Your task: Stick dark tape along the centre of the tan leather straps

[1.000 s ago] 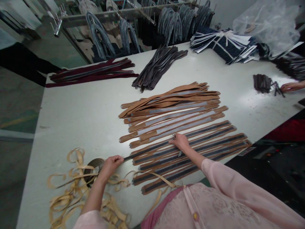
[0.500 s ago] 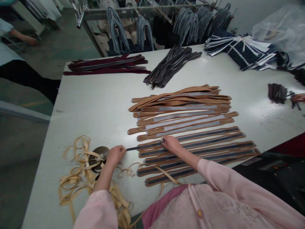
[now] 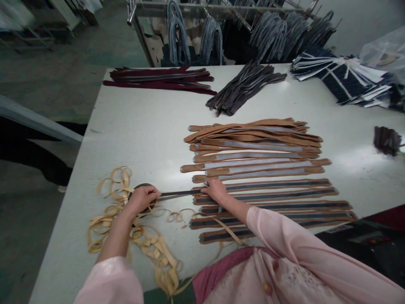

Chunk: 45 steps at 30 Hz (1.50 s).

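My left hand [image 3: 141,199] is closed over a roll of tape [image 3: 141,188] and grips the dark tape strip [image 3: 177,194] that runs rightward from it. My right hand [image 3: 216,191] presses that strip down on the left end of a brown leather strap [image 3: 268,185], fingers closed, with small scissors partly hidden under it. Several brown straps with dark tape along their middle lie side by side [image 3: 272,207] below and right of this hand. Above them lie brown straps with grey lining [image 3: 253,162].
Curled tan backing ribbon [image 3: 148,245] is heaped near the white table's [image 3: 133,126] front left edge. Maroon straps [image 3: 161,78], dark grey straps [image 3: 243,86] and bundled navy pieces [image 3: 344,76] lie at the back. A small dark bundle [image 3: 386,140] sits far right. A rack with hanging straps [image 3: 209,29] stands behind.
The view has shifted left, so everything sits further right. My left hand has drawn back onto the tape roll and the dark strip between my hands has lengthened. The other person's hand at far right is gone.
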{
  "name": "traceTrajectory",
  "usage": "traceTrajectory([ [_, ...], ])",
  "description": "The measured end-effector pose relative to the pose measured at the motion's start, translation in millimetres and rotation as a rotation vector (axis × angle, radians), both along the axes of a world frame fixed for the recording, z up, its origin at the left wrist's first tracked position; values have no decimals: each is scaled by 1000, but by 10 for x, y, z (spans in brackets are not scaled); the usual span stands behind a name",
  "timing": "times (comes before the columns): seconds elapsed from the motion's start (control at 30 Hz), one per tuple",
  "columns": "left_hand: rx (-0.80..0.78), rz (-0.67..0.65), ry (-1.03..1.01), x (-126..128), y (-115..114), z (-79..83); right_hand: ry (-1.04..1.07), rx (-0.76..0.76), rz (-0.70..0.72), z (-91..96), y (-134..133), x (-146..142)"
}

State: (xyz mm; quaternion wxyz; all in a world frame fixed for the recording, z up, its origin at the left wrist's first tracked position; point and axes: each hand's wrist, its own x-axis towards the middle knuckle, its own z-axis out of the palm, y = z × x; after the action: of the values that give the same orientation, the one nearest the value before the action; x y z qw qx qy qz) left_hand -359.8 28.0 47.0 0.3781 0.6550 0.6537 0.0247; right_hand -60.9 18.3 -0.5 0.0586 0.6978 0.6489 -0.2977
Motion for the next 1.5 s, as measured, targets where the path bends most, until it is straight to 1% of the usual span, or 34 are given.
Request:
traceTrajectory([
  [0.07,-25,37,-49,-55,-46,123,-31,-15,-15,17,11,-58],
  [0.13,-28,38,-87,-68,-84,246,-35,-26,-17,39,25,-95],
  [0.23,28,25,-103,-5,-104,413,-39,-36,-23,77,43,-117],
  [0.33,79,4,-173,181,-136,575,-41,-48,-28,103,47,-129],
  [0.43,95,-92,-258,444,-260,735,-46,-41,-20,118,12,-138],
  [0.53,116,-176,-191,636,-446,833,-12,-16,16,148,-72,-110],
  [0.63,162,-188,-27,671,-606,841,82,9,76,215,-163,-5],
  [0.73,188,-206,94,630,-717,805,96,53,174,308,-176,158],
  [0.8,209,-213,144,619,-776,784,76,94,314,373,-121,257],
  [0.87,229,-210,163,631,-824,771,65,143,504,434,-34,312],
  [0.93,245,-195,172,649,-860,763,58,179,679,485,57,308],
  [1.0,259,-176,192,656,-880,758,44,214,786,521,124,255],
  [1.07,269,-157,220,645,-884,757,32,245,841,542,162,180],
  [1.17,269,-145,260,612,-869,766,18,256,885,550,190,84],
  [1.3,262,-144,309,580,-835,801,22,236,939,542,253,11],
  [1.5,246,-142,304,609,-781,873,45,187,1024,505,379,-154],
])
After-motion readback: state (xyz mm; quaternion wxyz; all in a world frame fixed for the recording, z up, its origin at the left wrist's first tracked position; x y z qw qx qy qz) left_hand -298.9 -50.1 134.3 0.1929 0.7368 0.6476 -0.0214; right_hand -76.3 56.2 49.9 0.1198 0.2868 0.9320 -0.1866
